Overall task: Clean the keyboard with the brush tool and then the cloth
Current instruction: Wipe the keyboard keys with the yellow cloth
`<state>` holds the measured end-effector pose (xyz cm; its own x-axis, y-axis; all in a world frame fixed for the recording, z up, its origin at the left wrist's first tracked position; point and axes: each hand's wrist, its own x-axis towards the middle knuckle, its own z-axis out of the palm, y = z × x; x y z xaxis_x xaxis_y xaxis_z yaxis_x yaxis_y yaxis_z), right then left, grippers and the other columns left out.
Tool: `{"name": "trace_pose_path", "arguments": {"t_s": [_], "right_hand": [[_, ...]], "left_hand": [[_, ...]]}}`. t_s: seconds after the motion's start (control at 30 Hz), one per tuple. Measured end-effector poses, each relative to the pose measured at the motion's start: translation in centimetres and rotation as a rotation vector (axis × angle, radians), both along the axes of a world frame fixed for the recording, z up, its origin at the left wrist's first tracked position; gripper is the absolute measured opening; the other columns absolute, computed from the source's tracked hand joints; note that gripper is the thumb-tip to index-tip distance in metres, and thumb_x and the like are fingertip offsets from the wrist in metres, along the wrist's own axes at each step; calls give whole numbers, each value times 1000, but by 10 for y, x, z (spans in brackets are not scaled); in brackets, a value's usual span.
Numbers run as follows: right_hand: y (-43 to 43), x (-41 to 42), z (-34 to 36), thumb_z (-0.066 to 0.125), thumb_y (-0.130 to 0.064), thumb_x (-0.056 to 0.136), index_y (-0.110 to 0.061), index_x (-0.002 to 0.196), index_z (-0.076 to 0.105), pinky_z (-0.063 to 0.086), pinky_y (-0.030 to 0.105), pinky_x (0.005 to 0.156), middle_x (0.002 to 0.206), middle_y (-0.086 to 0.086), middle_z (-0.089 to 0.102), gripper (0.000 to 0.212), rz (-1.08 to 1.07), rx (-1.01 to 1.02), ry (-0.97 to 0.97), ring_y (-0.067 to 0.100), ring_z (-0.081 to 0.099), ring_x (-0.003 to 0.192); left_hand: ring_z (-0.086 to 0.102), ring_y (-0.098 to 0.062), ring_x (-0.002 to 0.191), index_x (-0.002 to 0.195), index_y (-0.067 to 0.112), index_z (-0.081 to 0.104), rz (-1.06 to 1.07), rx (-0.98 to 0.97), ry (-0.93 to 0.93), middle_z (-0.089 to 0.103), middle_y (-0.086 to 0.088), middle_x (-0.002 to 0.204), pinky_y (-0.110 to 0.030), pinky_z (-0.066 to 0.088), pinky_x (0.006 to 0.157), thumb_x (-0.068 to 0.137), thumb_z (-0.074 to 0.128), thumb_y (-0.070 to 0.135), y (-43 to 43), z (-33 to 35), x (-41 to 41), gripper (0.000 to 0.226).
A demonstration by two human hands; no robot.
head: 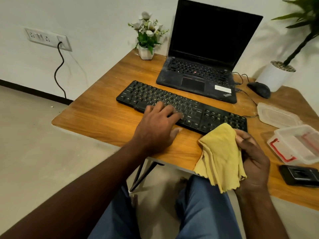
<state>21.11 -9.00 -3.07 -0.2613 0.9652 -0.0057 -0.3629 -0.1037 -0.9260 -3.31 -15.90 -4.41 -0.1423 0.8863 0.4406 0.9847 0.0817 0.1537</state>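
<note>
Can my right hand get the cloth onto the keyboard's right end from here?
Probably yes. The right hand holds the yellow cloth at the keyboard, by its right end; the left hand rests on keys farther left, out of the way.

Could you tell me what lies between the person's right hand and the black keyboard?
In the head view, only the yellow cloth: the right hand grips it, and its top fold overlaps the near right edge of the keyboard.
</note>
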Motion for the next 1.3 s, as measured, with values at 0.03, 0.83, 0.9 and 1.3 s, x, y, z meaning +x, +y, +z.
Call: {"name": "trace_pose_path", "arguments": {"t_s": [0.03,0.83,0.9,1.3], "right_hand": [[2,3,1,56,-11,96,-21,93,80,57,32,85,98,5,75,25,12,-33,18,21,71,95],[1,-7,0,85,-27,83,-34,110,73,55,22,82,103,-22,72,31,69,468,-743,1,68,98],[2,-4,-1,85,-21,84,-32,105,73,55,25,80,99,-21,72,26,34,479,-752,1,68,94],[4,32,11,77,-8,90,-27,102,68,52,19,74,94,-11,74,25,-170,312,-518,1,68,86]], "left_hand": [[46,-21,120,138,29,58,-1,-1,8,59,3,130,-44,40,96,94,61,54,3,1,2,50],[52,-22,104,121,28,68,-92,55,93,63,2,111,-44,44,87,88,61,62,40,0,32,48],[52,-21,104,121,28,68,-97,58,82,63,2,111,-44,45,88,88,61,63,39,0,32,48],[52,-19,107,123,29,68,-109,54,45,63,5,113,-42,43,89,92,55,67,38,1,33,51]]}}
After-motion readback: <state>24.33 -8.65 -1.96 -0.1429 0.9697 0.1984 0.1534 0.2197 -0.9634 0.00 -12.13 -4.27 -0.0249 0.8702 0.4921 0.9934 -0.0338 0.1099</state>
